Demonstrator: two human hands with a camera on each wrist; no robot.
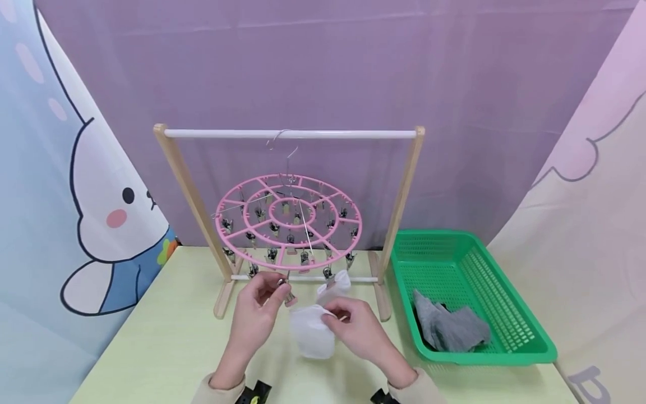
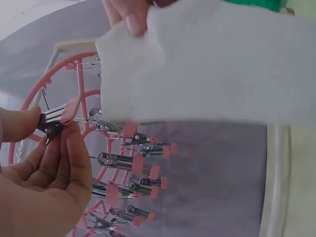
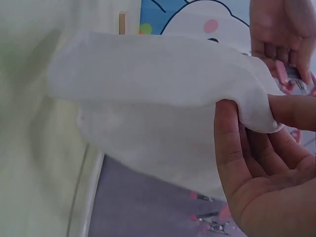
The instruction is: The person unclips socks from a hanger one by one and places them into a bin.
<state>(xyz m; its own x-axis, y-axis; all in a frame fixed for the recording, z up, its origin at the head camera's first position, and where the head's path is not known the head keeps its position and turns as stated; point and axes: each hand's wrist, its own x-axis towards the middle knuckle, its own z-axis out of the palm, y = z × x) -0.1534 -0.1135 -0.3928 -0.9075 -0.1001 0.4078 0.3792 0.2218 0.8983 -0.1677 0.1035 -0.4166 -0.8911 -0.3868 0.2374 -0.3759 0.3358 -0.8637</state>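
Observation:
My left hand point(image 1: 256, 308) pinches a metal clip point(image 2: 58, 114) with pink tips, which hangs from the near edge of a round pink clip hanger point(image 1: 229, 241). In the left wrist view the thumb and fingers press on the clip's handles. My right hand point(image 1: 359, 328) pinches the top edge of a white sock point(image 1: 314, 339) between thumb and fingers. The sock dangles just right of the clip, apart from it. Behind it, a second white cloth piece point(image 1: 339, 284), likely a sock, hangs at another clip point(image 1: 328, 273); its lower part is partly hidden.
The hanger hooks onto the white bar point(image 1: 353, 134) of a wooden-legged stand point(image 1: 402, 196). Several other pink-tipped clips hang around its rings. On the right, a green basket point(image 1: 530, 331) contains grey cloth point(image 1: 451, 328). A purple curtain point(image 1: 479, 112) stands behind the table point(image 1: 151, 336).

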